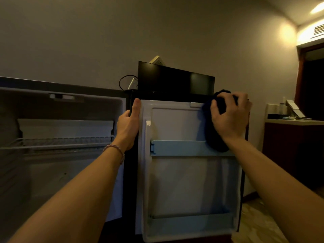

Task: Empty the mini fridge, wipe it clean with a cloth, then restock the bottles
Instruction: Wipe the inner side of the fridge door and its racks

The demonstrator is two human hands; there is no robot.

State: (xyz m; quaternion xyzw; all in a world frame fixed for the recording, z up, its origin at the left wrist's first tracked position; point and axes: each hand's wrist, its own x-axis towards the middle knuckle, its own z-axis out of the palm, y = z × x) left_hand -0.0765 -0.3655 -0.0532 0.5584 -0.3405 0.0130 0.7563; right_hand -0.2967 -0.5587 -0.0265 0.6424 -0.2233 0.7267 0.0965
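The fridge door (189, 172) is standing wide open, its inner panel facing the person, with its two shelves bare. The left hand (128, 127) is curling its grip round the door's top left edge, thumb lying up along it. The right hand (229, 116) is pressing a dark cloth (214, 137) against the door's upper right corner, fingers spread and bent over it. Left of the left grip, the fridge (57, 137) is gaping open, its wire rack (56, 142) bare.
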